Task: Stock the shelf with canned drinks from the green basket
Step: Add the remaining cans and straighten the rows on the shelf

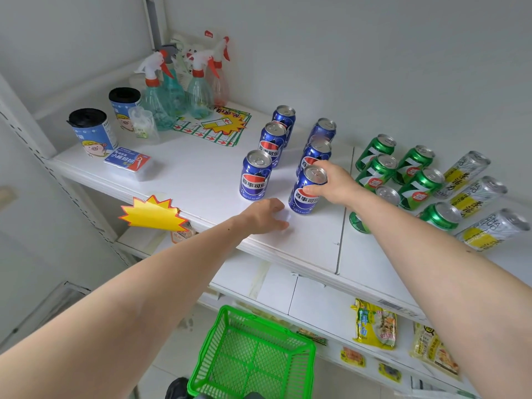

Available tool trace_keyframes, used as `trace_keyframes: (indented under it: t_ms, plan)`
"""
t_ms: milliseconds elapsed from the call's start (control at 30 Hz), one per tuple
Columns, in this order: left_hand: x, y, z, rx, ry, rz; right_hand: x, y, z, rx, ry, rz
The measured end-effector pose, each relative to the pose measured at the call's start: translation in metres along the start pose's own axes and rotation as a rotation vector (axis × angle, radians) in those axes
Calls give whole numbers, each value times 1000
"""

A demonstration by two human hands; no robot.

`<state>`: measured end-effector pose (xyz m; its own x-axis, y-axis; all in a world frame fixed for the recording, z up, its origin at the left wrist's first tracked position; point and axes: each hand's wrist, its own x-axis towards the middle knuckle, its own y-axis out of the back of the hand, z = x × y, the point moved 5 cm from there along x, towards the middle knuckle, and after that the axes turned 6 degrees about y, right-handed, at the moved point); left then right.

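Observation:
Several blue cola cans stand in two rows on the white shelf [201, 174]. My right hand [335, 184] grips the front can of the right row [305, 197], fingers curled round its top. My left hand [266, 216] rests on the shelf just in front of the left row's front can [254, 175], fingers loosely curled, holding nothing. Green soda cans [417, 187] and silver-yellow cans [475, 197] stand to the right. The green basket [253, 355] sits below on the floor and looks empty.
Spray bottles [198, 84], two blue rolls with black tops [92, 133] and a small blue packet [128, 161] fill the shelf's back left. A yellow starburst tag [152, 213] hangs at the shelf edge. Snack packets [374, 323] lie on lower shelves.

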<state>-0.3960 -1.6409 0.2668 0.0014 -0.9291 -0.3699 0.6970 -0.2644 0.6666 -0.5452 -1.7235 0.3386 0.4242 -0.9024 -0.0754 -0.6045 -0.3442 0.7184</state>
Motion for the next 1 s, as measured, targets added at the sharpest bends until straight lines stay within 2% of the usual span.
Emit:
trace_keyframes:
  t_ms: [400,467,633,1000]
  plan:
    - [0,2,4,2,-30,-17,-8,-3,-1,-34,-40,-17]
    - [0,4,4,-10,-44,-17,-11,0,-1,-35,-62,43]
    - [-1,11,-1,-25,-129,81,-27,13,-6,-11,-45,316]
    - [-33,24,-21,-81,-232,134,-73,-7,-23,-14,17,516]
